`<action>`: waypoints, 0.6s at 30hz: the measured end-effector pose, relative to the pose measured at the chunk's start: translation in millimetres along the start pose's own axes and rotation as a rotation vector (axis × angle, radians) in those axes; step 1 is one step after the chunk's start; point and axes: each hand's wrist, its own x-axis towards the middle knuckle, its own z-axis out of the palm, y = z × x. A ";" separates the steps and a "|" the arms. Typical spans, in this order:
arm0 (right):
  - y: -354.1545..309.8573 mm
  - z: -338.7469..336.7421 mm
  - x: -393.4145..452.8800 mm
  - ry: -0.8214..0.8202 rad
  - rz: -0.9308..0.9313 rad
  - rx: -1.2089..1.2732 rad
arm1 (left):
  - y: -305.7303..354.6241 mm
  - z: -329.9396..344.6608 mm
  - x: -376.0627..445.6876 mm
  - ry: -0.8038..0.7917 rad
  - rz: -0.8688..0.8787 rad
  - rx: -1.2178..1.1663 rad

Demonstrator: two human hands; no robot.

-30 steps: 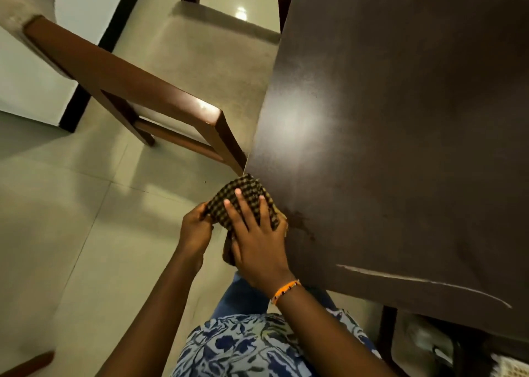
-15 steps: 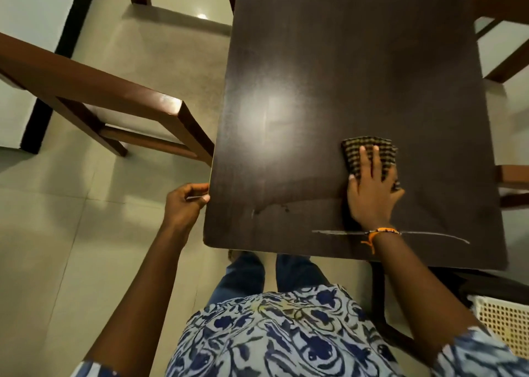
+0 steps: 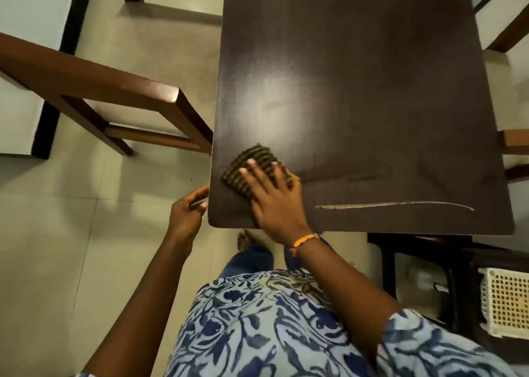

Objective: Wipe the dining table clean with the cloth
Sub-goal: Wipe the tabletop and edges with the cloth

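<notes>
Right hand [image 3: 276, 202] lay flat, fingers straight and spread, pressing the folded dark checked cloth [image 3: 252, 167] onto the dark brown wooden surface [image 3: 357, 90] near its near-left corner. Left hand [image 3: 187, 210] was curled loosely at the surface's left edge, thumb touching it; whether it gripped, can't tell. Pale streak [image 3: 395, 205] ran along the near edge.

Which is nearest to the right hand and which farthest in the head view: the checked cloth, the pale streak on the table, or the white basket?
Measured from the right hand:
1. Checked cloth: directly under its fingers, near the table's left edge.
2. Pale streak: on the tabletop to the hand's right, along the near edge.
3. White basket: on the floor, far right, beyond the table's corner.
</notes>
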 end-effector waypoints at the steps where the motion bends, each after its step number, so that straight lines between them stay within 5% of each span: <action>1: 22.9 -2.7 -10.5 0.021 0.077 -0.039 | -2.5 -2.1 -2.6 -0.005 0.003 0.000; 5: 107.3 -19.8 -55.8 0.019 0.429 -0.072 | -11.6 -10.5 -11.6 -0.034 -0.037 -0.041; 9: 102.3 -22.4 -62.9 0.008 0.587 -0.028 | -11.7 -9.2 -13.6 -0.032 -0.060 -0.104; 18: -83.1 14.4 -16.5 -0.066 -0.008 0.022 | -18.9 -6.5 -9.4 0.036 -0.173 -0.213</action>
